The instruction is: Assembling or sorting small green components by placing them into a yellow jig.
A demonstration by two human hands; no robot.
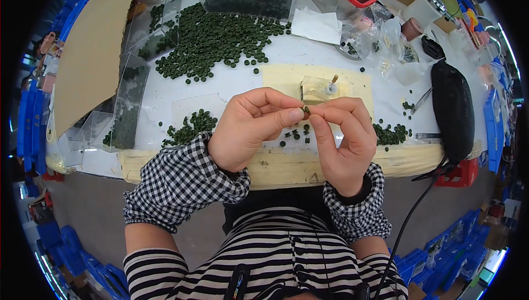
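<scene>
Over the front of the table, my left hand point(242, 126) and my right hand point(347, 140) meet at the fingertips. Between them is a small dark green part point(306, 110), pinched by the left thumb and index finger, with the right fingertips closed at its other side. Its exact shape is mostly covered by the fingers. Just below the fingertips lie several loose green parts point(296, 133). A small heap of green parts point(191, 126) rests beside my left wrist, and another heap point(391, 133) lies right of my right hand. Behind the hands stands a little white cup point(332, 87) with a stick in it.
A large spread of green round parts point(204, 41) covers the back left, near a clear bin point(248, 5) full of them. Cardboard point(93, 41) leans at the left. At the right are a black pouch point(453, 101), tweezers point(421, 101) and a cable point(410, 212).
</scene>
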